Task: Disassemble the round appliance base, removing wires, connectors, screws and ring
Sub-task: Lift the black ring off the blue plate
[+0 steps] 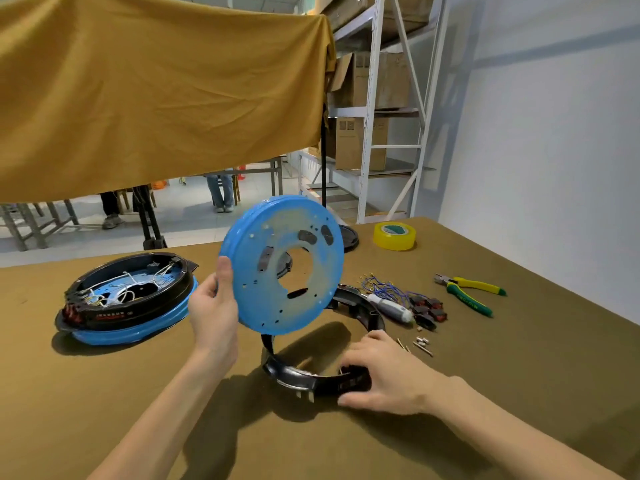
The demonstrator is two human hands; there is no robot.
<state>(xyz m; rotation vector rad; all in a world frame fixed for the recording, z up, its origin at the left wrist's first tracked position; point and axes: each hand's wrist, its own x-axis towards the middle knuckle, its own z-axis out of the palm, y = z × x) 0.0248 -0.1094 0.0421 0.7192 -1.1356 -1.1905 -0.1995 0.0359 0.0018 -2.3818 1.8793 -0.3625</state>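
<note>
Head view: round blue film-covered metal plate w/ a centre hole (282, 265) is held up off the olive cloth-covered table (104, 393), tilted, face toward the camera. It is gripped at its 9 o'clock edge by the left hand (214, 313), thumb on the front, fingers curled behind. Black plastic ring w/ printed panel (318, 375) sits on the table just below the plate, clear of it. The right hand (381, 372) is laid on the ring's 4 o'clock side, fingers bent over the rim, thumb against the outer wall; whether it is clamped or only steadied can't be told.

Step judged: ring and plate are separated, so this unit looks nearly done. Blue wires w/ black connectors (408, 299), a grey-handled screwdriver (391, 308) and loose screws (420, 344) lie at 2 o'clock from the ring. Next move prob. calls for both parts to be set aside, then the second, still-wired black-and-blue base (128, 303) at 9 o'clock to be pulled in.
</note>
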